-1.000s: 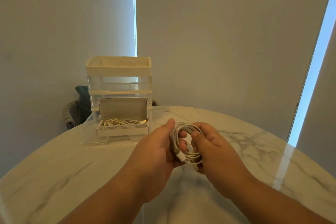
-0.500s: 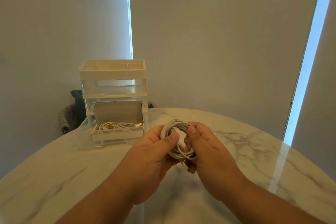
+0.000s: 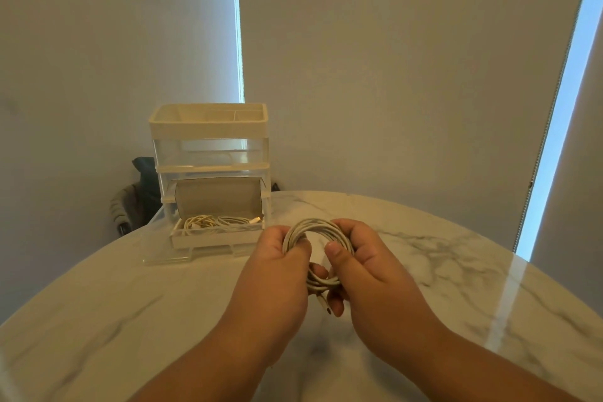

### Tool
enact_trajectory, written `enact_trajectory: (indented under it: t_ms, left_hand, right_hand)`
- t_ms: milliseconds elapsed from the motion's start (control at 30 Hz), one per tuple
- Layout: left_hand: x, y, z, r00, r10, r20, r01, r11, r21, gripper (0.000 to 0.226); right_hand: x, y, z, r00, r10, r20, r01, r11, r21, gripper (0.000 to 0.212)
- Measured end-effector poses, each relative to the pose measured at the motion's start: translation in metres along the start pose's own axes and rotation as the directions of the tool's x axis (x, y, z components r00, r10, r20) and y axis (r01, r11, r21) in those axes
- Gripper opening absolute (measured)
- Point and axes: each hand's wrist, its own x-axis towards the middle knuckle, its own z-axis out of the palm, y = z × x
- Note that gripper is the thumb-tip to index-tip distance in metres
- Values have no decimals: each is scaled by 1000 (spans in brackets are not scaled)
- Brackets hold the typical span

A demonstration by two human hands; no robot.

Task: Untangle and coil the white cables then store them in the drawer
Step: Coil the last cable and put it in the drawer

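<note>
White cable coil [image 3: 312, 228] sits between both hands, held above the marble table [image 3: 130, 320] and wound into a round loop of several turns. The left hand [image 3: 277, 274] grips the loop's left side, its fingers [image 3: 275, 235] curled round the strands and the thumb pressed on the near face. The right hand [image 3: 368, 268] clasps the right side the same way. One connector end [image 3: 324, 303] hangs out below the loop, between the two hands. Further back on the left stands a clear organizer [image 3: 208, 127] with a cream tray top. Its bottom drawer [image 3: 215, 238] stands open, and more white cables [image 3: 215, 221] lie inside it — in front of an upright cardboard flap [image 3: 218, 197]. The held coil is near the drawer's right front corner — apart from it.
</note>
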Motion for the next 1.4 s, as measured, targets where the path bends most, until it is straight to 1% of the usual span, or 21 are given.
enact_trajectory:
  t_ms: [67, 200, 300, 333, 400, 500, 600, 700, 733, 800, 867, 900, 967, 1033, 1100, 1167, 1200, 1233, 1300, 1333, 1400]
  left_hand:
    - [1, -2, 0, 1000, -6, 7, 6, 1000, 7, 15]
    - [5, 1, -4, 993, -79, 92, 85, 994, -62, 25]
    - [5, 9, -10, 937, -130, 324, 223, 937, -269, 25]
    - [5, 12, -13, 901, -132, 413, 271, 915, -298, 36]
    - [7, 14, -16, 860, -129, 494, 327, 883, -337, 53]
    - [10, 9, -15, 890, -70, 451, 268, 880, -392, 48]
    - [17, -1, -12, 946, -58, 318, 198, 881, -430, 39]
    - [25, -6, -11, 980, -53, 192, 133, 892, -431, 51]
    - [25, -8, -11, 983, -50, 175, 125, 887, -445, 47]
    - [25, -15, -11, 993, 2, 120, 53, 889, -455, 25]
    - [25, -16, -13, 996, 55, 73, -18, 903, -429, 20]
    - [27, -17, -16, 992, 77, 103, -30, 919, -394, 19]
    - [27, -12, -19, 978, 34, 206, 10, 978, -207, 13]
    - [26, -8, -22, 958, -92, 272, 86, 996, 33, 27]
    - [23, -3, -25, 945, -153, 290, 84, 968, 237, 29]
    - [21, 2, -32, 958, -94, 272, -45, 885, 464, 23]
    - [19, 6, -34, 973, -53, 224, -76, 846, 528, 23]
    - [16, 9, -35, 971, 28, 239, -169, 785, 595, 25]
    - [15, 9, -33, 940, 86, 331, -262, 804, 534, 16]
    - [15, 7, -32, 929, 104, 356, -280, 825, 491, 9]
    - [12, 6, -28, 914, 157, 375, -335, 813, 476, 8]
  right_hand:
    - [0, 0, 1, 1000, 18, -8, -18, 1000, -1, 21]
    - [3, 4, 1, 996, 79, -33, -78, 996, 49, 24]
    - [5, 7, 1, 989, 139, -46, -132, 983, 130, 28]
    - [6, 7, 1, 985, 162, -53, -152, 976, 155, 29]
    - [7, 6, 1, 979, 194, -58, -177, 960, 216, 31]
    - [7, 4, 1, 981, 190, -48, -173, 955, 241, 34]
    - [7, 1, 1, 981, 190, -47, -175, 957, 231, 37]
    - [8, 0, 1, 978, 202, -59, -184, 955, 231, 30]
    - [8, 0, 1, 976, 207, -64, -186, 953, 240, 29]
    - [8, 1, 3, 973, 218, -76, -192, 948, 255, 28]
    - [9, 1, 3, 970, 224, -91, -195, 949, 248, 28]
    - [9, 1, 2, 969, 223, -103, -194, 952, 237, 29]
    - [10, -1, -2, 968, 211, -139, -183, 965, 188, 29]
    - [11, -1, -8, 967, 201, -154, -187, 977, 102, 28]
    - [13, 1, -12, 969, 216, -118, -212, 976, 43, 27]
    - [13, 4, -14, 975, 219, -38, -221, 974, -53, 28]
    - [13, 5, -14, 976, 219, 1, -218, 971, -100, 29]
    - [14, 6, -15, 974, 223, 29, -218, 968, -121, 29]
    - [14, 8, -18, 969, 232, 78, -223, 968, -117, 28]
    - [15, 8, -18, 967, 232, 104, -221, 969, -108, 27]
    - [15, 7, -18, 965, 224, 133, -219, 974, -52, 27]
